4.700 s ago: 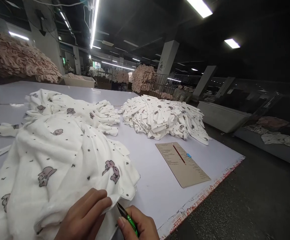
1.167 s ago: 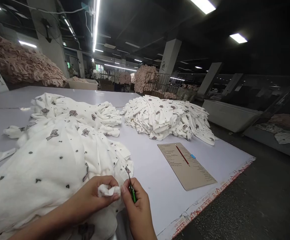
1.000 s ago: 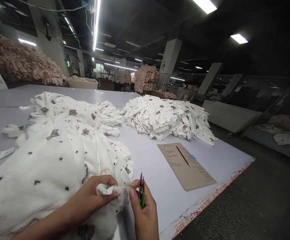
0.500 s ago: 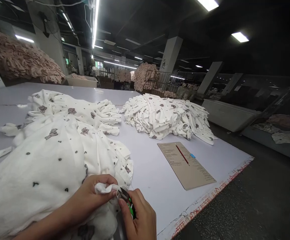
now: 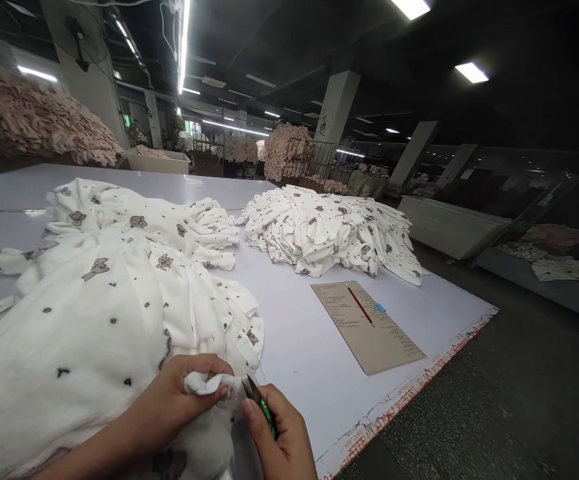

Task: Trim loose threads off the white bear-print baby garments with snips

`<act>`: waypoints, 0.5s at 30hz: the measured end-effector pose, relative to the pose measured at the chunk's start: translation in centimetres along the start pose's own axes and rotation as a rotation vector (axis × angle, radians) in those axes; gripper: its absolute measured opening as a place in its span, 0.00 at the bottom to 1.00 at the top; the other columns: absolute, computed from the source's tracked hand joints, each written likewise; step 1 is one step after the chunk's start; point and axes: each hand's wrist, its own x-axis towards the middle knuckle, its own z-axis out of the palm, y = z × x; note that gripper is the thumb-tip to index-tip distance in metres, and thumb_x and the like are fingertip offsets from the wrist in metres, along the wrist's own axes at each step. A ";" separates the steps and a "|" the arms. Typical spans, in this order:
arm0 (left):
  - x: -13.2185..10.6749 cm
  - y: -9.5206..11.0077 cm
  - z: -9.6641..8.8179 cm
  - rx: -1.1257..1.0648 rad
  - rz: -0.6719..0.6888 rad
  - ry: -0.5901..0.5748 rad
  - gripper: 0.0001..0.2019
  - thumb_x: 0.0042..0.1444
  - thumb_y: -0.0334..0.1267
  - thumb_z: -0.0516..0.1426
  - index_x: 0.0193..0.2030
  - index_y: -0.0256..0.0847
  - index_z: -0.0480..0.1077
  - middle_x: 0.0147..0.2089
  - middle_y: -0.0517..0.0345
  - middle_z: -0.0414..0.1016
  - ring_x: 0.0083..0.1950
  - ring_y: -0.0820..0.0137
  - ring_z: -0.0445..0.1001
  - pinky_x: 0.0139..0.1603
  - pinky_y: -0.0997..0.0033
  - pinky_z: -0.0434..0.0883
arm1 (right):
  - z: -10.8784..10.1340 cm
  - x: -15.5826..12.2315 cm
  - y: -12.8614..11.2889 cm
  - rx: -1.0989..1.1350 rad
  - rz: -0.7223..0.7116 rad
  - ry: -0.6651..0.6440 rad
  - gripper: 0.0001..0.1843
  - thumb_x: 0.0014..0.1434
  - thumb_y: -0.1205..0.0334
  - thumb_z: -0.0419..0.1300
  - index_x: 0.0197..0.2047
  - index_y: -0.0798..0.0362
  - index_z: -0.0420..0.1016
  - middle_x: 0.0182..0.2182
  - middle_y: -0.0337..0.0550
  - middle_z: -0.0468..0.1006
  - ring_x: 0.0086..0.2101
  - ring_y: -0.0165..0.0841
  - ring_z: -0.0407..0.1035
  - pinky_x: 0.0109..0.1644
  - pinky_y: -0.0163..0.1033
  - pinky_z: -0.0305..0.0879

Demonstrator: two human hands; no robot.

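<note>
Tilted leftward at the snips (image 5: 268, 415), from upright one second ago. Spreads over table (image 5: 289, 353) as white printed cloth (image 5: 89, 353); narrows to a gathered edge (image 5: 200, 383) pinched between thumb and fingers of left hand (image 5: 174, 392), protruding rightward. Held as snips within curled fingers of right hand (image 5: 289, 432), with blades (image 5: 254, 391) near that edge, contact unclear.

One flat brown cardboard sheet bearing dark writing (image 5: 369, 347) lies on one white tabletop (image 5: 292, 327). It carries one slim dark-red pencil (image 5: 360, 305) and one small blue tab (image 5: 380, 307). Left of the sheet: one left grip (image 5: 192, 390) and one right grip (image 5: 283, 430), both bare, and one pair of green-handled metal snips (image 5: 264, 407). Soft white animal-printed cloth (image 5: 134, 293) forms two masses, one left of the sheet, one beyond it; their pieces overlap too much to count. Farther beyond: at least two pale oblong tubs (image 5: 449, 227) and at least two pink cloth heaps (image 5: 39, 113).
</note>
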 end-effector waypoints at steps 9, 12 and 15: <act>-0.2 0.2 0.3 0.187 0.150 0.005 0.12 0.59 0.44 0.54 0.33 0.40 0.75 0.31 0.59 0.76 0.33 0.69 0.73 0.34 0.76 0.66 | 0.0 -0.2 0.4 -0.029 0.000 -0.010 0.21 0.63 0.47 0.50 0.26 0.53 0.68 0.23 0.36 0.63 0.26 0.30 0.59 0.29 0.33 0.51; -0.7 -0.2 0.8 0.300 0.272 0.083 0.08 0.56 0.35 0.53 0.36 0.42 0.75 0.29 0.61 0.76 0.31 0.71 0.73 0.32 0.77 0.65 | -0.9 -0.5 0.5 0.035 0.081 -0.045 0.24 0.61 0.43 0.50 0.23 0.52 0.61 0.20 0.33 0.56 0.24 0.28 0.53 0.28 0.33 0.48; -1.2 -0.8 1.1 0.420 0.408 0.158 0.14 0.51 0.30 0.51 0.39 0.43 0.75 0.26 0.62 0.71 0.25 0.73 0.68 0.27 0.77 0.61 | -1.8 -0.8 0.6 0.107 0.176 -0.106 0.25 0.60 0.40 0.51 0.22 0.51 0.60 0.18 0.30 0.49 0.20 0.26 0.45 0.24 0.34 0.42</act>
